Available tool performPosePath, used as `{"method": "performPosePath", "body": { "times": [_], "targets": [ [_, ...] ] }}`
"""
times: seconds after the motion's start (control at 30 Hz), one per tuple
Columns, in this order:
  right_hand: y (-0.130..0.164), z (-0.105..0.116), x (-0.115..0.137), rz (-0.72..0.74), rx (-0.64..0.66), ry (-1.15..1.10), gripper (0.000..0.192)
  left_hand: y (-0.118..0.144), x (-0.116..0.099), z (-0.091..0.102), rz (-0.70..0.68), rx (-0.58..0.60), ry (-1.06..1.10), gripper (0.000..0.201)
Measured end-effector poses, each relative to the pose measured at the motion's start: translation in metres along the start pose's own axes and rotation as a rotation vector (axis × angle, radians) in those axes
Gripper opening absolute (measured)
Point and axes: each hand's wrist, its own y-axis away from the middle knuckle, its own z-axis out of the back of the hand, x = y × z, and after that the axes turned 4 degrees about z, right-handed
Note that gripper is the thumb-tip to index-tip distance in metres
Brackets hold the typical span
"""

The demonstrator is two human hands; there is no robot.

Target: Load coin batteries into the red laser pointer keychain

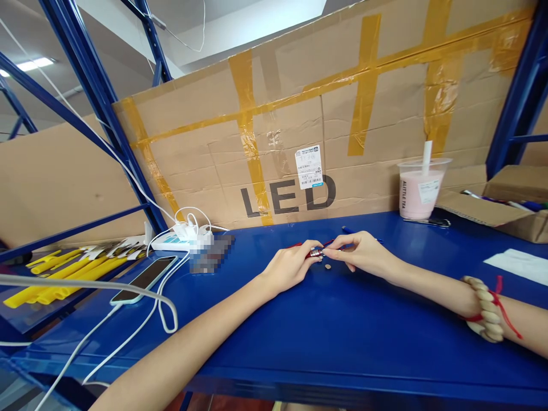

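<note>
My left hand [291, 265] rests low over the blue tabletop, its fingers closed round a small red tube with a silver metal end [315, 252]. From the other side my right hand [363, 251] reaches in, thumb and forefinger pinched at the tube's silver end. Whatever lies between those fingertips is too small to name. A small round disc, like a button cell [327, 266], lies on the table just below the fingertips. Behind the right hand a blue pen-like stick [347, 230] shows in part.
A pink drink cup with a straw [422, 191] stands back right, near an open cardboard box [522, 200] and white paper [518, 265]. On the left are a phone [145, 279], white cables, a power strip [171, 242] and yellow tubes [77, 277]. Cardboard [192, 165] walls the back.
</note>
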Motion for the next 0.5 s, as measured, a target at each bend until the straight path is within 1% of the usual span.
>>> {"method": "performPosePath", "body": {
  "times": [0.23,0.5],
  "targets": [
    [-0.002,0.004,-0.005,0.035,0.004,0.022,0.037,-0.001,0.0,0.002,0.004,0.028,-0.014,0.022],
    [-0.005,0.007,-0.014,0.074,0.031,0.03,0.035,-0.003,0.0,0.003,-0.04,0.061,-0.04,0.014]
  ]
}}
